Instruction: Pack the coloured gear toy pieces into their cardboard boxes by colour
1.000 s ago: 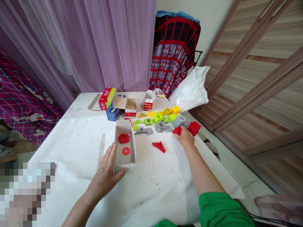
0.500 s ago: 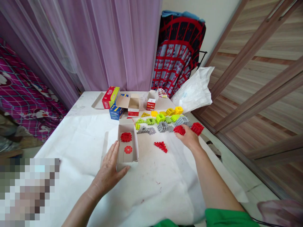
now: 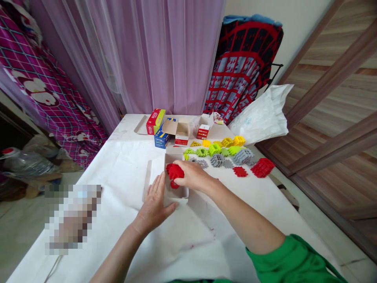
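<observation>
The right hand had its fingers closed on a red piece, over or just inside the white box (couldn't tell which) at 12 o'clock, while the left hand was open against the box's 8 o'clock side. Imo if that left palm slipped, a bump could've skidded the box, and a sloppy release might've snagged the piece on its rim.

The right hand blocks the box; cloth farther left lies free.
</observation>
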The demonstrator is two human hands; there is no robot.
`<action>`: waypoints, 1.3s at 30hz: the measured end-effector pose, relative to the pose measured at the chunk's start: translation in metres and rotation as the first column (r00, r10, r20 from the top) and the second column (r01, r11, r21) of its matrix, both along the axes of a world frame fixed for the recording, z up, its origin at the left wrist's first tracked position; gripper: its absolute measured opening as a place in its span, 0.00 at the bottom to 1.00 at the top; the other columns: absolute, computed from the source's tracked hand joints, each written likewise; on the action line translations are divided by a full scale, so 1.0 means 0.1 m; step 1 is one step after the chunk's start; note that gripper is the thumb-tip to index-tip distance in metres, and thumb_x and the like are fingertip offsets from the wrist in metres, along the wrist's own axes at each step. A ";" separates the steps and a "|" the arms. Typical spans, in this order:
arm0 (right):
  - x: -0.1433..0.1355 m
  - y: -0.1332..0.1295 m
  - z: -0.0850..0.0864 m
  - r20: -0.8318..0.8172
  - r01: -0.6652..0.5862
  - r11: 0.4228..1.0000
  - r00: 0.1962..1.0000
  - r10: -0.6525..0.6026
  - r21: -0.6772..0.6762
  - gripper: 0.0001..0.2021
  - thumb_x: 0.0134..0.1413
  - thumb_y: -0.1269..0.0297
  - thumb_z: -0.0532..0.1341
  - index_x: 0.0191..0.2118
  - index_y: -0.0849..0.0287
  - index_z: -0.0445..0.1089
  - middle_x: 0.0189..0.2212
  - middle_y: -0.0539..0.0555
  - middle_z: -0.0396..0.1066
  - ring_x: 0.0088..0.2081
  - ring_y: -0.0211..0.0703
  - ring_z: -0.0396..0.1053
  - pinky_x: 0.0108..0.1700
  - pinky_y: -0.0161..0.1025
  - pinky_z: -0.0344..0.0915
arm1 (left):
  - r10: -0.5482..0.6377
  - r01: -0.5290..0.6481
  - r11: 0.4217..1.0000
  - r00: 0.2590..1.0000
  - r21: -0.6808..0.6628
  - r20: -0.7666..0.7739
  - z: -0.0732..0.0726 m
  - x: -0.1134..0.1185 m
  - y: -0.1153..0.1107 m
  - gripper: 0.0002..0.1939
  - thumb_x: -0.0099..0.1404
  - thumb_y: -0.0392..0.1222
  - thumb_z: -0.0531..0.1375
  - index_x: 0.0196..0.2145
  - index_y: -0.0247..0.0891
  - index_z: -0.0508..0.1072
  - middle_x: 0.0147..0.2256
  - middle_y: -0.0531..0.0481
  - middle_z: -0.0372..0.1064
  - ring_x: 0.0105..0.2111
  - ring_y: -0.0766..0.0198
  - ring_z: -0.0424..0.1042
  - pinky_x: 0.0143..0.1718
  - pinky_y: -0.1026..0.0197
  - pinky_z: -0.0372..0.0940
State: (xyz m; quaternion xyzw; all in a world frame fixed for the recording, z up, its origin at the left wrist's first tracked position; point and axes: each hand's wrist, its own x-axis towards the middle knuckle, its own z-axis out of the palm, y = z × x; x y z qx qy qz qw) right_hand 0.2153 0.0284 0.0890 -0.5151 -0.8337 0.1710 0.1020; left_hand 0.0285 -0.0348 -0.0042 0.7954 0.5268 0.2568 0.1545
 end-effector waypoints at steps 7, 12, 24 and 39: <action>-0.24 0.11 -0.22 0.249 -0.195 0.980 0.948 0.196 -0.028 0.22 0.48 0.64 0.65 0.50 0.63 0.65 0.44 0.63 0.72 0.47 0.51 0.70 0.48 0.42 0.62 | 0.017 -0.016 1.000 0.999 -0.020 0.049 0.03 0.04 -0.03 0.53 0.56 0.43 0.63 0.69 0.38 0.35 0.67 0.32 0.47 0.67 0.41 0.47 0.62 0.35 0.53; -0.33 0.17 -0.34 0.347 -0.220 0.973 0.909 0.230 -0.068 0.20 0.49 0.65 0.65 0.48 0.65 0.67 0.44 0.64 0.72 0.46 0.52 0.71 0.47 0.41 0.64 | 0.017 -0.016 1.000 0.997 -0.025 0.072 0.02 0.05 -0.02 0.53 0.56 0.43 0.63 0.69 0.38 0.34 0.68 0.32 0.45 0.67 0.41 0.47 0.63 0.35 0.52; -0.24 0.14 -0.34 0.328 -0.163 0.986 0.931 0.160 -0.017 0.18 0.49 0.70 0.64 0.48 0.65 0.68 0.46 0.62 0.69 0.48 0.51 0.67 0.50 0.41 0.62 | -0.001 0.002 1.000 1.000 -0.031 0.031 -0.01 0.03 -0.02 0.52 0.57 0.44 0.62 0.69 0.39 0.34 0.68 0.34 0.44 0.68 0.42 0.44 0.63 0.36 0.52; 0.07 0.04 -0.13 0.071 -0.148 0.974 0.988 0.138 0.174 0.06 0.55 0.72 0.59 0.38 0.59 0.72 0.40 0.56 0.72 0.44 0.44 0.68 0.48 0.38 0.61 | -0.008 0.008 1.000 1.000 0.028 -0.020 -0.01 -0.01 0.00 0.51 0.59 0.46 0.61 0.69 0.37 0.34 0.68 0.32 0.44 0.67 0.42 0.47 0.62 0.38 0.55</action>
